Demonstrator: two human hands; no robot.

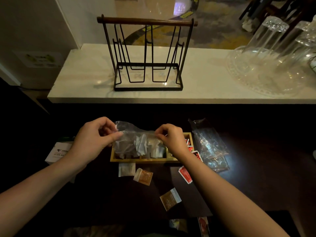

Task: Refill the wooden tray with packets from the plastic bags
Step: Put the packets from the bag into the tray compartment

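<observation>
Loose packets: two brown packets (143,176) (170,199), one white packet (126,169) and one red packet (185,174) are seen lying flat on the dark bench (95,194), nearer than the tray.
Wooden tray: the wooden tray (136,159) is set on the dark bench, in the middle, just past the loose packets. Pale packets are stood in its left and middle parts, and red ones are piled at its right end.
Held bag: a clear plastic bag (135,141) with pale packets inside is held up right over the tray.
Left hand: the left hand (95,139) is closed on the bag's top left edge, which is pinched by thumb and fingers.
Right hand: the right hand (171,137) is closed on the bag's top right edge, pinched the same way.
Second bag: another clear bag (210,146) is laid on the dark bench, to the right of the tray.
White card: a white card (58,151) is seen to the left of the tray.
White bench: a metal rack (147,53) with a wooden bar on top is stood on the white bench (82,77) farther back.
Glasses: clear glasses (266,48) are placed upside down at the far right.
</observation>
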